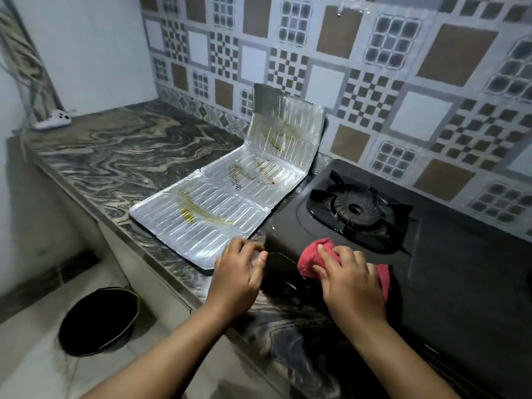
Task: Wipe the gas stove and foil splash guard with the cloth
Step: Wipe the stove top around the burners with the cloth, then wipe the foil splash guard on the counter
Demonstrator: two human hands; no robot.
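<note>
A black glass gas stove (449,272) sits on the marbled counter, its burner and grate (358,210) at the back left. My right hand (349,279) presses a red cloth (312,256) onto the stove's front left area. Resting on the stove's left front corner, my left hand (239,272) has its fingers curled on the edge. The foil splash guard (218,197) lies unfolded left of the stove; two panels are flat on the counter, the far one leans against the wall. Yellow-brown grease stains mark each panel.
The marbled counter (115,156) stretches left to a white wall, with a small white object (53,119) at its far corner. A patterned tile wall (403,82) rises behind the stove. A dark round bin (98,321) stands on the floor below the counter's edge.
</note>
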